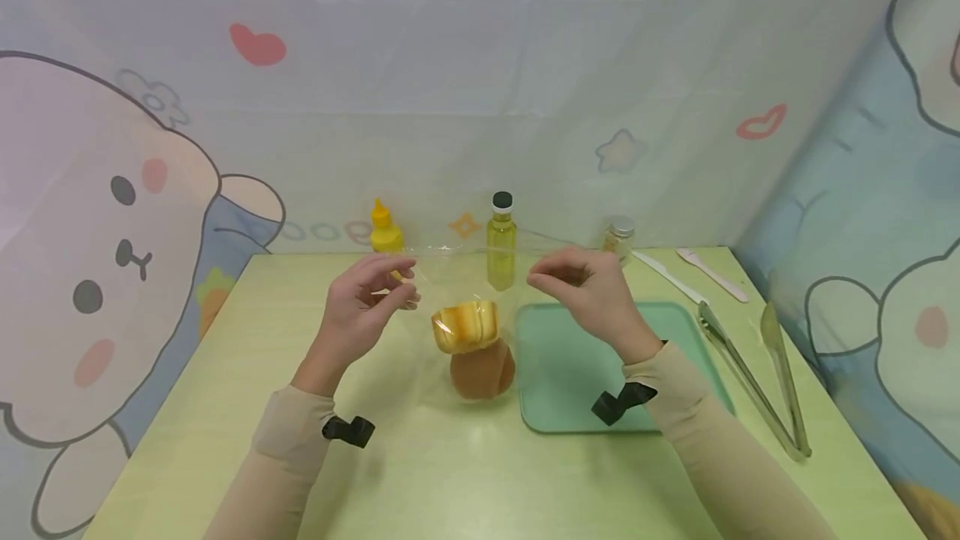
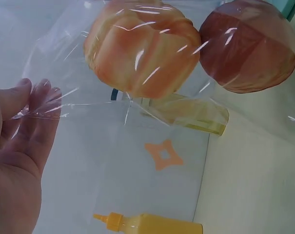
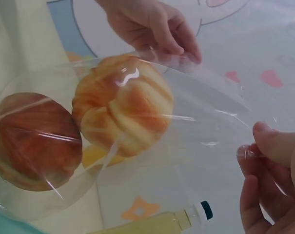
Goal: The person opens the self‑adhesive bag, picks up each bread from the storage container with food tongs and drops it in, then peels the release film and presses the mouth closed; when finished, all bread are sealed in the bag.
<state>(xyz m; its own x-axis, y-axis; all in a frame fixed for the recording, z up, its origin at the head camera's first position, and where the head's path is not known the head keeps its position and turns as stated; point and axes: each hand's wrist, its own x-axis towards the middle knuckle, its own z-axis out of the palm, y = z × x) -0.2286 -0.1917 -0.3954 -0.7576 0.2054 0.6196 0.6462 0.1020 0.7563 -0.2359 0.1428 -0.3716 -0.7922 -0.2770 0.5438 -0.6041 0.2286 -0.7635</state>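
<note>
A clear plastic bag [image 3: 210,122] hangs between the two hands with two breads inside. The golden, ridged bread roll [image 1: 467,325] lies above and against a round brown bun [image 1: 482,375]. My left hand [image 1: 367,302] holds one upper corner of the bag, thumb and fingers on either side of the film. At the opposite corner, my right hand [image 1: 588,294] pinches the film between thumb and fingertips. The bag's top edge stretches across between them. In the right wrist view the golden bread roll [image 3: 125,105] shows through the shiny film.
A green tray [image 1: 555,407] lies right of the bag, partly under the right forearm. Tongs [image 1: 750,386], a white plastic knife [image 1: 667,275] and a pinkish utensil [image 1: 712,275] lie further right. Behind stand a yellow squeeze bottle [image 1: 386,232], an oil bottle [image 1: 502,240] and a small jar [image 1: 618,237].
</note>
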